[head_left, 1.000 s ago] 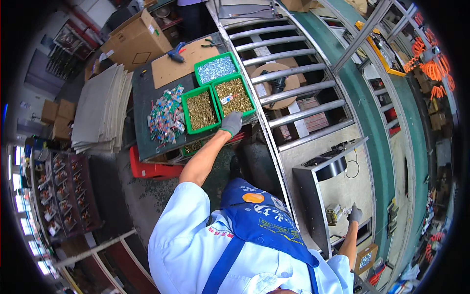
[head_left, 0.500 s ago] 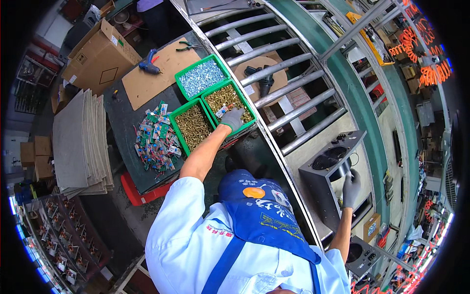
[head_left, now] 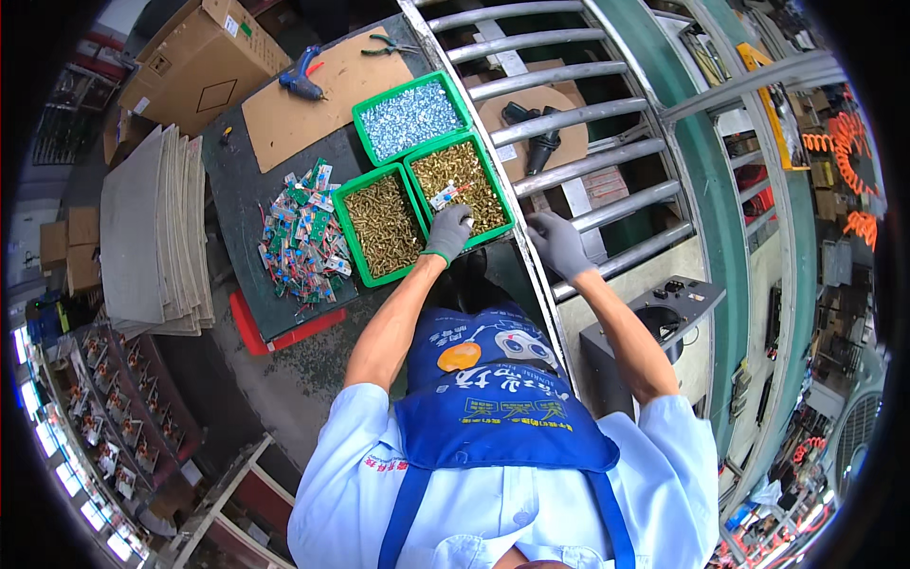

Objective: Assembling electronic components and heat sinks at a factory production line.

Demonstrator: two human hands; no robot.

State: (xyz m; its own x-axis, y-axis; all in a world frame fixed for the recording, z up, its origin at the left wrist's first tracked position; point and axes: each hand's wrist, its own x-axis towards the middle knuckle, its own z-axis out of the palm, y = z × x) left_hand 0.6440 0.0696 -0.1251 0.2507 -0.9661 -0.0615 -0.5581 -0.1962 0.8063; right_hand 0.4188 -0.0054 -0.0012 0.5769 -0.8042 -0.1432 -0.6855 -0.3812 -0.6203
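My left hand (head_left: 447,234), in a grey glove, is at the near edge of two green bins, its fingers curled around something small and pale that I cannot make out. Just beyond its fingertips, a small circuit board with wires (head_left: 443,197) is over the brass screws in the right bin (head_left: 502,204). The left bin (head_left: 381,171) holds more brass screws. My right hand (head_left: 559,245), also gloved, hovers beside the conveyor's metal rail with loosely parted fingers and nothing visible in them. Below its forearm stands a black speaker box (head_left: 697,294) with a round opening.
A third green bin (head_left: 360,119) holds silvery hardware. Circuit boards (head_left: 303,237) are heaped on the dark table, near a cardboard sheet (head_left: 275,123) with a blue glue gun (head_left: 301,81) and pliers (head_left: 387,45). Metal rollers (head_left: 559,123) run right of the rail.
My right hand has left the speaker box and moved left to the rail near the bins. My left hand has drawn back toward the near edge of the right bin. The view has shifted.
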